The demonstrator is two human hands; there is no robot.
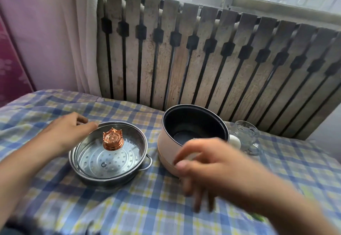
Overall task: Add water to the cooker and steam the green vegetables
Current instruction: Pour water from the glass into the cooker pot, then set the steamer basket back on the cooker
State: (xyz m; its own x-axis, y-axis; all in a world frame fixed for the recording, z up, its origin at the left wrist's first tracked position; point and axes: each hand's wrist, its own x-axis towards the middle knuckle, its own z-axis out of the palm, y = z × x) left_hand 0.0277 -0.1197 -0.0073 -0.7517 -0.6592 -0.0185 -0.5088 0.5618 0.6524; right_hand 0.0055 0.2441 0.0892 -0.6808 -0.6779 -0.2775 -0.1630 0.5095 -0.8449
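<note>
A cream electric cooker (167, 153) with a dark, empty inner pot stands uncovered at centre right. To its left sits a steel steamer basket (129, 174) with a perforated floor, covered by a glass lid (110, 153) with a copper crown knob. My left hand (68, 133) rests at the basket's far left rim, fingertips touching the lid's edge, holding nothing. My right hand (203, 166), blurred, hovers in front of the cooker with fingers spread and empty. A sliver of green (257, 217) peeks out under my right forearm.
A clear glass mug (246, 136) stands right behind the cooker, beside a white rounded part of the cooker (235, 141). Everything sits on a blue and yellow checked cloth (129, 207). A slatted radiator cover (203, 59) and a curtain (77, 31) close off the back.
</note>
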